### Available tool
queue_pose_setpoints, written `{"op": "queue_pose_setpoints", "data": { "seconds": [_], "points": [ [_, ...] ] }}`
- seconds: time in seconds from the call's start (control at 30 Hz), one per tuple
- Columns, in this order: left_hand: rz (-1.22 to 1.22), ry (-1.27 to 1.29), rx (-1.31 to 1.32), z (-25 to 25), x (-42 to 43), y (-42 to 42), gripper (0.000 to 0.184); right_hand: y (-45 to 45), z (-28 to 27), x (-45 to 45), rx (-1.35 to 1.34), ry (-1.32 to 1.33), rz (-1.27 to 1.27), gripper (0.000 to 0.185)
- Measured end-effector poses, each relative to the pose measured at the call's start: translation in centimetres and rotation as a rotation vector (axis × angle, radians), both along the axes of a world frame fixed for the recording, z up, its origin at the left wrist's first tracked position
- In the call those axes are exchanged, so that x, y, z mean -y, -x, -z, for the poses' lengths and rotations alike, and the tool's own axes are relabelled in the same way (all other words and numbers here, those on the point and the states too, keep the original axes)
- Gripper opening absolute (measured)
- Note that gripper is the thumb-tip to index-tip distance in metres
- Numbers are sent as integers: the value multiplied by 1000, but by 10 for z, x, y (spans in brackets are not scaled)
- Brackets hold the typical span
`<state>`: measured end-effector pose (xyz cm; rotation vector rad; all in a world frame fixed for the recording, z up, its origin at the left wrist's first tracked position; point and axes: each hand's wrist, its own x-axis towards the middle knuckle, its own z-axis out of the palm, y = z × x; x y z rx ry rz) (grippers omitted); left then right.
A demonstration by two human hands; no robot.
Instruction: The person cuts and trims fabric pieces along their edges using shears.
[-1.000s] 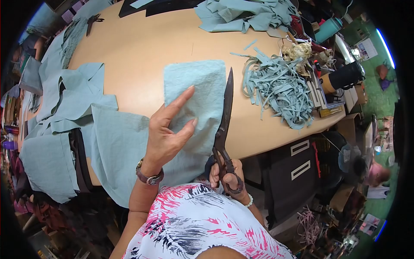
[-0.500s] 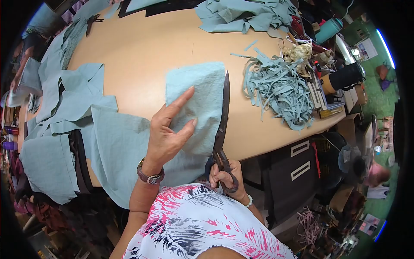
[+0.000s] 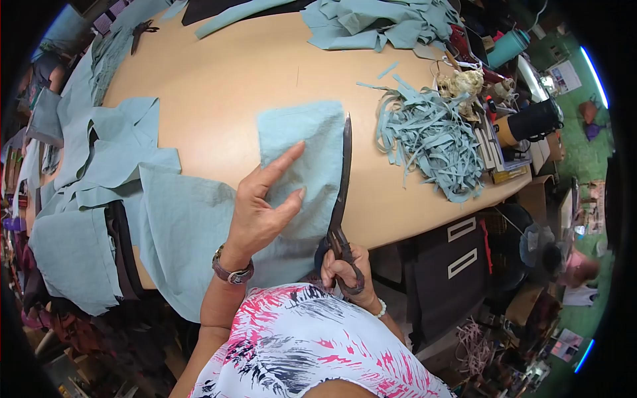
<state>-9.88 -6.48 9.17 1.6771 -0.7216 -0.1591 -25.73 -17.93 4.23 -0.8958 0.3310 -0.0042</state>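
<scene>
A light blue-green fabric piece (image 3: 302, 123) lies on the table in front of me, its far end squared off. Over it rests my left hand (image 3: 265, 199), open, with the thumb and index finger spread and the fingertips at the cloth. My right hand (image 3: 348, 268) is wrapped round the handles of dark scissors (image 3: 345, 172) near the table's front edge. The long blades look closed or nearly so and lie along the fabric's right edge, tips pointing away from me. More of the cloth runs toward my body and to the left.
A tangled heap of fabric strips (image 3: 431, 136) lies to the right, beside a black cylindrical container (image 3: 531, 123). Crumpled cloth (image 3: 385, 23) sits at the back. A second pair of scissors (image 3: 141, 34) lies far left, near draped fabric (image 3: 126, 132). Another person (image 3: 48, 71) is at the left edge.
The fabric's far edge has shifted slightly toward me, and my left hand has moved a little to the right. At the back, a cloth strip has changed position. The other person's arm at left has moved.
</scene>
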Motion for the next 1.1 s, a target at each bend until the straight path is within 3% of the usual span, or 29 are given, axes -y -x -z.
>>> {"op": "queue_pose_setpoints", "data": {
  "seconds": [0.33, 0.53, 1.1],
  "points": [
    [-2, -9, -12, -2, -6, 0, 52, 1, -1, -5, -51, 38, -22, 19],
    [13, -1, -7, -4, -8, 2, 52, 2, 3, -7, 99, -118, -9, 26],
    [65, 55, -113, -8, -9, 3, 58, -1, -5, 0, 129, -41, 5, 33]
  ]
}}
